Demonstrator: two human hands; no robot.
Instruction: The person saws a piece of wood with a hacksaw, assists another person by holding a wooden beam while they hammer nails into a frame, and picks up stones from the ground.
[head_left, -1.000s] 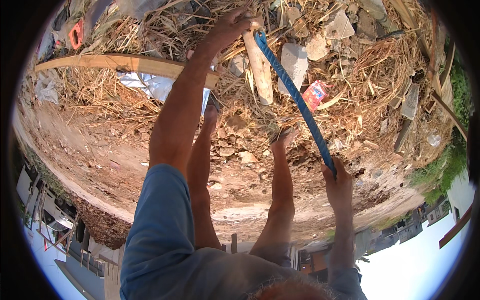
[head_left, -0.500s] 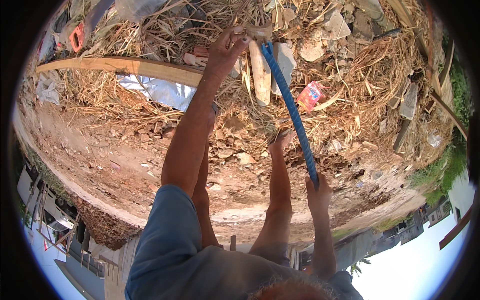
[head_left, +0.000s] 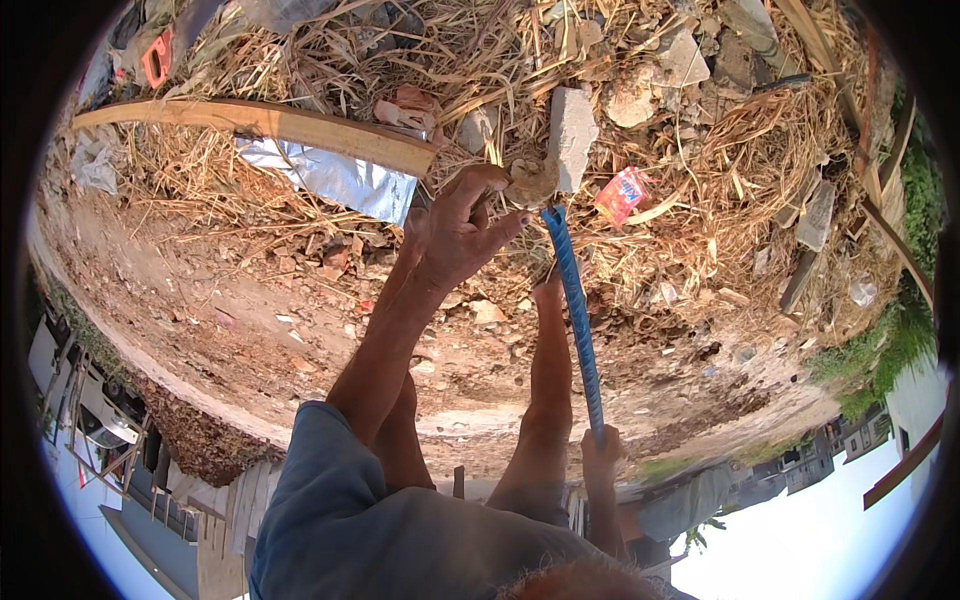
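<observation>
My left hand (head_left: 470,225) has its fingers curled at a rough pale wooden piece (head_left: 532,182), which shows as a rounded end; the rest of it is hidden or foreshortened. My right hand (head_left: 602,448), lower down on the right, is closed round the lower end of a long blue ribbed bar (head_left: 580,330). The bar's forked tip is just below the wooden piece, close to my left thumb. A grey broken slab (head_left: 572,135) lies behind the piece. My bare legs and part of my feet show beneath my arms.
Dry straw, rubble and dirt cover the ground. A long plank (head_left: 280,125) lies at upper left over a silver sheet (head_left: 330,185), near an orange saw handle (head_left: 157,60). A red wrapper (head_left: 622,195) lies right of the bar. Broken boards (head_left: 890,230) and greenery edge the right side.
My left hand has come down toward my body with the wooden piece, which earlier showed lengthwise. My right hand has moved lower and left, and the bar's tip has dropped with it.
</observation>
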